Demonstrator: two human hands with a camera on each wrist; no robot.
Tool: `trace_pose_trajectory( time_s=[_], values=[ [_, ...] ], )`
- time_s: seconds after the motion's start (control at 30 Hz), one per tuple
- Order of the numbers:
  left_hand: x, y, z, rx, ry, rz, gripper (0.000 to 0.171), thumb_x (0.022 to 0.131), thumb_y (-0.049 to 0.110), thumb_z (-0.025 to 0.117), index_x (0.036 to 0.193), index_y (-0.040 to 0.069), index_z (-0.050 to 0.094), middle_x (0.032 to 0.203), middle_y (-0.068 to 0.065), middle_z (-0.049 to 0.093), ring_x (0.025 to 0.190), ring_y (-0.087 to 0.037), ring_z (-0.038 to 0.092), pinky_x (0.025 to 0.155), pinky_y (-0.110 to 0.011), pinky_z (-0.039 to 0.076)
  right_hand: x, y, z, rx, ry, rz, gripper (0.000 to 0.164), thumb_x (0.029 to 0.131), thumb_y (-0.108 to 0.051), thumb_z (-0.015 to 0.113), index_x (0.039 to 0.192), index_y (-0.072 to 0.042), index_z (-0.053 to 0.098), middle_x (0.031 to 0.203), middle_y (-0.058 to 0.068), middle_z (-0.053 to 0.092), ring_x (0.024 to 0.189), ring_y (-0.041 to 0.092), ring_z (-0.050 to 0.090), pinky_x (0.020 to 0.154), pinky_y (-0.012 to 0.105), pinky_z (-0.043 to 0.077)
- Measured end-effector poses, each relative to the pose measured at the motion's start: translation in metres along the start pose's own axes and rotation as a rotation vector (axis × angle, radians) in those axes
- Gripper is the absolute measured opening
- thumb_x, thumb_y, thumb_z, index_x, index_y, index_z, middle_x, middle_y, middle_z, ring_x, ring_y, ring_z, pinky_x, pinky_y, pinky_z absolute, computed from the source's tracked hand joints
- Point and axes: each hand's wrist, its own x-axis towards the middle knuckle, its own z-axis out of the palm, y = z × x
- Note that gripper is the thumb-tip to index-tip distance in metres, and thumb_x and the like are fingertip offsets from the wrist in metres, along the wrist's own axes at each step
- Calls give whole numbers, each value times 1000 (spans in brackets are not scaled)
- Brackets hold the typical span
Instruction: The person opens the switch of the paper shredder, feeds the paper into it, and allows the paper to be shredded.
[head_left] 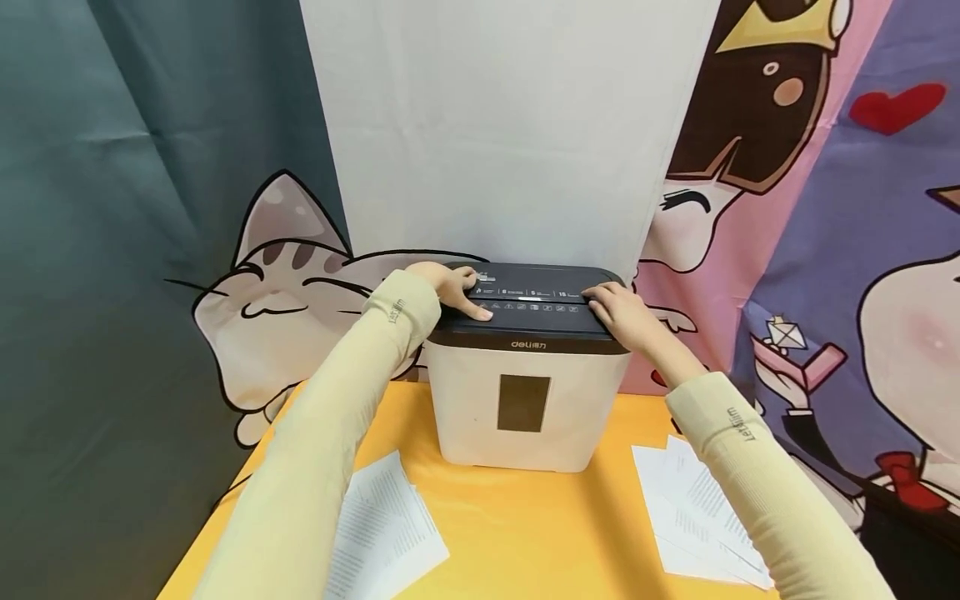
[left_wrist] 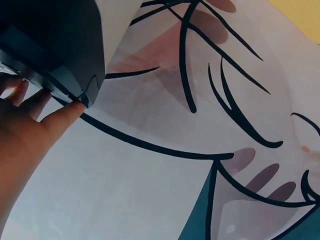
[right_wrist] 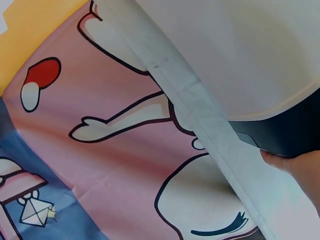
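A paper shredder (head_left: 465, 400) with an off-white bin, a small dark window (head_left: 524, 403) and a black top (head_left: 525, 320) marked "deli" stands upright on the yellow table. My left hand (head_left: 453, 292) rests on the left side of that top, its thumb stretched across the printed icons. In the left wrist view, the left fingertips (left_wrist: 76, 108) touch the edge of the black top. On the opposite side, my right hand (head_left: 622, 315) lies over the right edge. The right wrist view shows part of the right hand (right_wrist: 303, 169) against the dark side of the top.
Printed sheets (head_left: 390, 529) lie on the yellow table (head_left: 517, 533) at the left front. More overlapping papers (head_left: 693, 517) lie at the right. A white curtain (head_left: 510, 125) hangs close behind the shredder, with cartoon-printed cloth (head_left: 787, 292) at the right and a dark grey-green cloth at the left.
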Motion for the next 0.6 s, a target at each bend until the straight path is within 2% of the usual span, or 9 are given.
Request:
trace_pose_trajectory(
  time_s=[0.2,0.37,0.6],
  values=[
    [0,0,0,-28,29,2,93,84,69,48,152,26,1,159,7,-11,147,-30,0,117,-47,15,1,-1,-1,17,-2,18,34,102,-14,38,128,4,49,131,30,45,125,43,40,106,58,28],
    [-1,2,0,-52,23,22,92,85,68,46,152,26,-1,159,8,-13,147,-28,-4,118,-47,12,1,1,-5,15,-9,24,34,102,-13,38,129,5,48,132,30,44,126,44,39,106,59,27],
    [-4,2,0,-19,13,59,88,88,64,46,152,26,-1,160,7,-10,147,-28,-2,118,-46,14,1,-1,-2,16,-21,13,35,102,-14,38,130,5,48,132,31,43,126,45,39,106,58,28]
  ],
)
